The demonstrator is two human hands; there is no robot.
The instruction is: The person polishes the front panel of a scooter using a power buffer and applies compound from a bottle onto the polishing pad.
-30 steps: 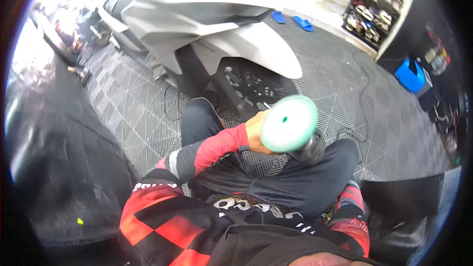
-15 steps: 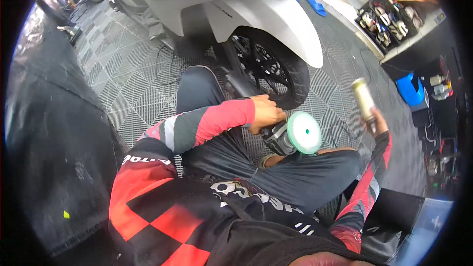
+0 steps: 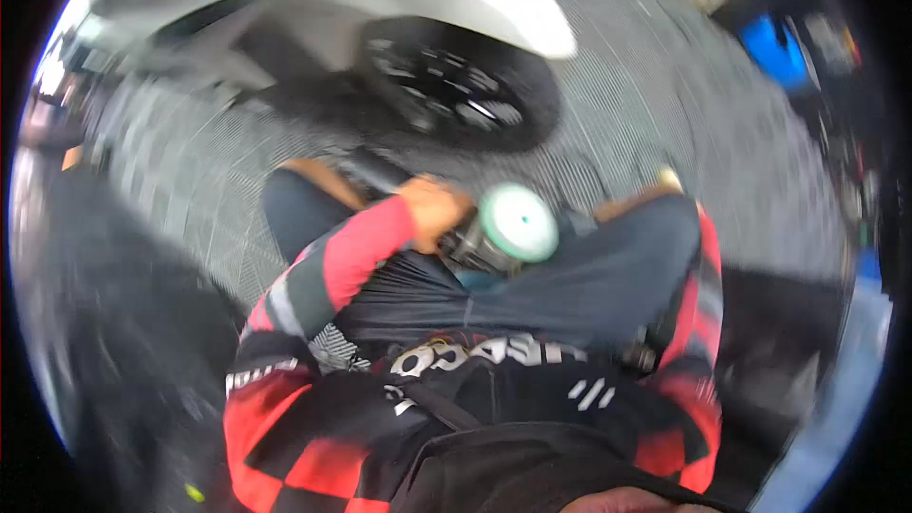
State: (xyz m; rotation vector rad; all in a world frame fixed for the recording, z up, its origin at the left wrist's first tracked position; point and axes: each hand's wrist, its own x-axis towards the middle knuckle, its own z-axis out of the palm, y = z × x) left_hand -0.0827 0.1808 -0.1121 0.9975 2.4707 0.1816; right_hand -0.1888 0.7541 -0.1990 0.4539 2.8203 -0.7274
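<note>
My left hand [image 3: 432, 214] is closed around the grip of a handheld polisher [image 3: 475, 252] above my crossed legs. Its round, pale green and white foam pad [image 3: 521, 221] faces up toward me. My right sleeve [image 3: 701, 299] runs down behind the right knee, which hides my right hand. Just above that knee shows a small pale tip [image 3: 668, 176], similar in colour to the bottle seen earlier; the rest is covered. In front of me stands a white motorcycle [image 3: 518, 0] with a black front wheel [image 3: 465, 85].
Ribbed grey floor tiles [image 3: 655, 66] lie around the motorcycle. A blue container [image 3: 774, 52] stands at the right by dark shelving. A black covered surface [image 3: 123, 323] rises along my left side. The view is blurred by motion.
The view has tilted down and shifted. My right hand, which held a pale bottle out to the right, has dropped behind the knee. My left hand still grips the polisher.
</note>
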